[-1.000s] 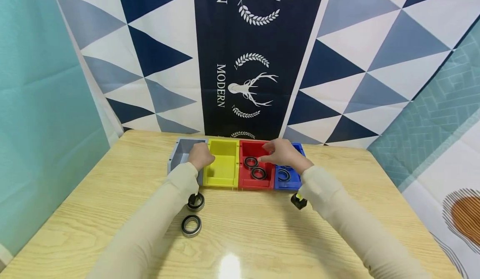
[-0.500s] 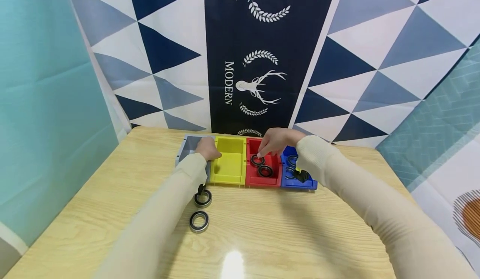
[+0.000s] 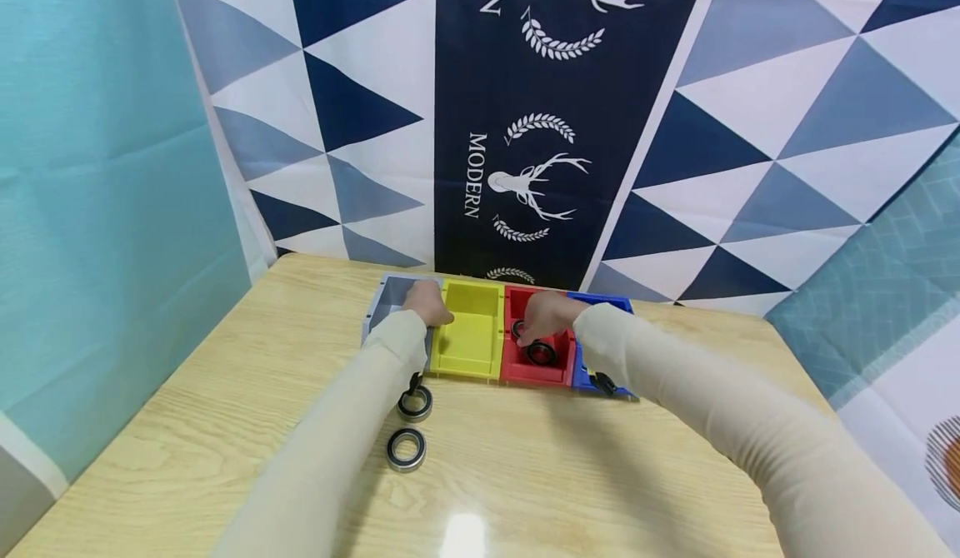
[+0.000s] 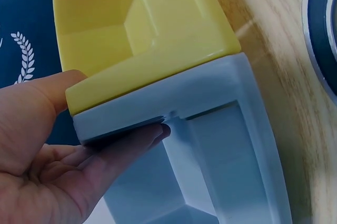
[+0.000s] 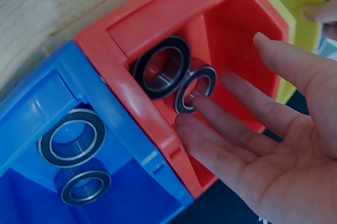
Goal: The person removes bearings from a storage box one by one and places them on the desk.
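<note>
My left hand (image 3: 427,304) pinches the adjoining walls of the yellow bin (image 4: 152,69) and the grey bin (image 4: 258,129), thumb on the yellow side and fingers inside the grey one. My right hand (image 5: 263,124) reaches down into the red bin (image 5: 174,11), palm showing in the right wrist view. Its fingers are parted and loosely extended, the fingertips right at a smaller ball bearing (image 5: 211,80). Against that one leans a larger bearing (image 5: 184,58) with black seals. In the head view the right hand partly hides both.
The blue bin (image 5: 31,111), joined to the red one, holds a larger bearing (image 5: 46,148) and a smaller bearing (image 5: 66,193). Two more bearings, a farther bearing (image 3: 427,404) and a nearer bearing (image 3: 392,450), lie on the wooden table (image 3: 525,475). A patterned cloth (image 3: 510,233) hangs behind.
My right hand has come lower into the red bin, over the bearings there. The left hand keeps its hold on the bin walls. The head view has shifted slightly.
</note>
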`<state>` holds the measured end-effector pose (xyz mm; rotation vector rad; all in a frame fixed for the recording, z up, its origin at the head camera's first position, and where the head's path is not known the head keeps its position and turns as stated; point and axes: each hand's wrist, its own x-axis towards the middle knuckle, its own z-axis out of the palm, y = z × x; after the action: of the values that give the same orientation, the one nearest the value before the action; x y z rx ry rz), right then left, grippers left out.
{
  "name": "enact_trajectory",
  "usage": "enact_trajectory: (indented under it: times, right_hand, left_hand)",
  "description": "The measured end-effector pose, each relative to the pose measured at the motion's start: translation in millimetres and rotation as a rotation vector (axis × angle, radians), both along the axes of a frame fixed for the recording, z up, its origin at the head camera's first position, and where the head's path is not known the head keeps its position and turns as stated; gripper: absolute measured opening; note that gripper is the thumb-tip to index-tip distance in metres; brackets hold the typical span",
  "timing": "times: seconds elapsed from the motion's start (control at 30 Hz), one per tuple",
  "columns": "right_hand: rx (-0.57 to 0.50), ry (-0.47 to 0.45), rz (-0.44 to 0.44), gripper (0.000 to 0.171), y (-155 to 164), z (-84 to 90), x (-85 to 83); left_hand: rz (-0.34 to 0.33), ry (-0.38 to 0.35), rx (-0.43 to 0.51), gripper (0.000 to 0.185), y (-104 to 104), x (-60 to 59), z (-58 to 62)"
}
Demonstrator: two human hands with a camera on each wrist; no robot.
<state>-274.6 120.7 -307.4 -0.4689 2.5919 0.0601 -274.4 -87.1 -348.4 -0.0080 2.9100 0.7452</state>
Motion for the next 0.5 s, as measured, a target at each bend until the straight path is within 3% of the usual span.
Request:
enact_trajectory:
  times: [0.17,0.3,0.5]
  right_hand:
    - [0.04,0.044,0.09,0.04,-3.2,-13.6,1.5]
    - [0.05,0.03,0.147,0.037,-1.0,-21.0,0.3]
    - [0.016,0.003,0.094,0.02,4.0,-30.6,-9.3]
  left_hand:
    - [-0.003,-0.012,-0.002,0.023,-0.7,-0.1,-4.4]
    - [-0.009,-0.02,-0.006,0.021,-0.7,-0.1,-7.4]
    - [0.009,0.001,-0.022,0.027,1.8,-3.2,-5.0]
